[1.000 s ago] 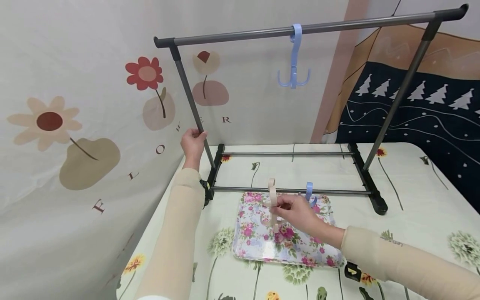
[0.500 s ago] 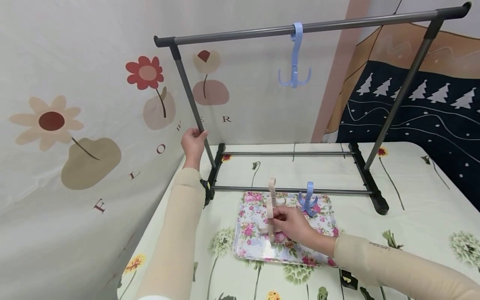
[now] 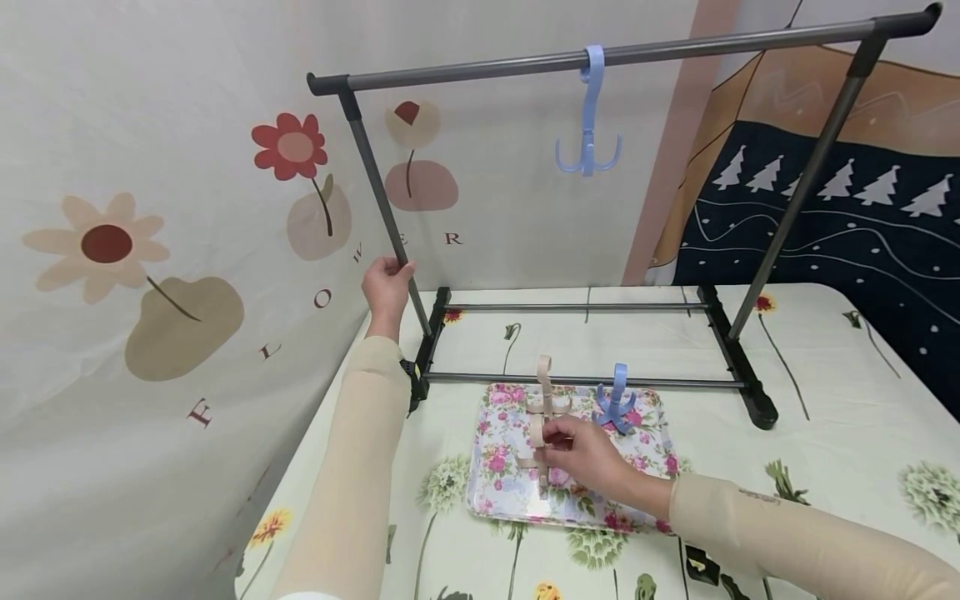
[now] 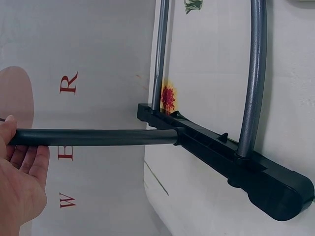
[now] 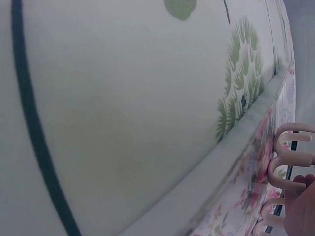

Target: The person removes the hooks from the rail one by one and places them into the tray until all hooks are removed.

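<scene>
My left hand (image 3: pixel 387 292) grips the left upright (image 4: pixel 98 137) of a dark metal rack, thumb and fingers round the tube. My right hand (image 3: pixel 588 454) pinches a beige multi-prong hook (image 3: pixel 537 458) over a flowered tray (image 3: pixel 502 496). In the right wrist view the prongs of this beige hook (image 5: pixel 290 158) are close to the tray, with fingertips behind them. A second beige hook (image 3: pixel 545 383) lies just beyond it on the tray. To its right lies a blue hook (image 3: pixel 617 406). Another blue hook (image 3: pixel 589 108) hangs from the rack's top bar.
The rack's top bar (image 3: pixel 480 72) spans above the tray, and its black feet (image 3: pixel 738 367) stand on the flowered tablecloth (image 3: pixel 832 467). A lower crossbar (image 3: pixel 457 378) runs along the tray's far edge. A printed curtain (image 3: pixel 150 433) hangs at the left and behind.
My right hand has moved slightly towards me with the beige hook, uncovering the second beige hook and the blue hook on the tray. My left hand has stayed on the upright.
</scene>
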{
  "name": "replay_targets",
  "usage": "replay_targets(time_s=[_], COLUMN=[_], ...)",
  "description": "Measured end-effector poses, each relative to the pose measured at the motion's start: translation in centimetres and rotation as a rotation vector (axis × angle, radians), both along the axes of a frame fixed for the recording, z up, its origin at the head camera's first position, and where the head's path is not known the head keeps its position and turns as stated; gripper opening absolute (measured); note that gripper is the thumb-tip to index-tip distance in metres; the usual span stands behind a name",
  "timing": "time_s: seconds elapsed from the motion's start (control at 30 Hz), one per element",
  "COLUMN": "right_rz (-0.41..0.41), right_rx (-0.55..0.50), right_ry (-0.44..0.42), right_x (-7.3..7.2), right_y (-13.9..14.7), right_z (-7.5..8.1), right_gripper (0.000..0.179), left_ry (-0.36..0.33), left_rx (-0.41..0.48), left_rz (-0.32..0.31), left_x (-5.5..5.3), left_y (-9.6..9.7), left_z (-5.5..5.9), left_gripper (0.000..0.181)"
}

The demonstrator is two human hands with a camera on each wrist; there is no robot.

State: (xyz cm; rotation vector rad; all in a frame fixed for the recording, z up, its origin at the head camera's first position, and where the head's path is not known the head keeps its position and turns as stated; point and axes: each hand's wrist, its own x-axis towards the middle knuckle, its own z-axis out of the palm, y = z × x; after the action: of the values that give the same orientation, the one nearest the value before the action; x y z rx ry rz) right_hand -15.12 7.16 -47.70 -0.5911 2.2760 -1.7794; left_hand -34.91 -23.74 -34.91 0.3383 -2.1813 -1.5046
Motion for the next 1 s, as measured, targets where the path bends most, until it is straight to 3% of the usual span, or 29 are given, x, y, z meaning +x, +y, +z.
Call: replay_targets(time_s=[0.3, 0.5, 0.73, 1.0], right_rz=[0.017, 0.033, 0.005, -0.071], right_rx=[0.079, 0.083, 0.114, 0.133], right_ry=[0.051, 0.115, 0.162, 0.257], right_x=[0.7, 0.9, 0.7, -0.5], right_y=[1.2, 1.9, 2.9, 3.7], right_z=[1.7, 2.8, 4.5, 6.5], right_gripper=[0.047, 0.055, 0.054, 0.042], left_ry=[-0.003, -0.006, -0.003, -0.01], left_rx=[-0.012, -0.011, -0.016, -0.015], left_rz=[0.005, 0.003, 0.0, 0.0], left_x=[0.2, 0.1, 0.1, 0.0], left_y=[0.0, 0.0, 0.0, -0.1], left_z=[0.1, 0.1, 0.1, 0.0], left_gripper=[0.025, 0.025, 0.025, 0.026])
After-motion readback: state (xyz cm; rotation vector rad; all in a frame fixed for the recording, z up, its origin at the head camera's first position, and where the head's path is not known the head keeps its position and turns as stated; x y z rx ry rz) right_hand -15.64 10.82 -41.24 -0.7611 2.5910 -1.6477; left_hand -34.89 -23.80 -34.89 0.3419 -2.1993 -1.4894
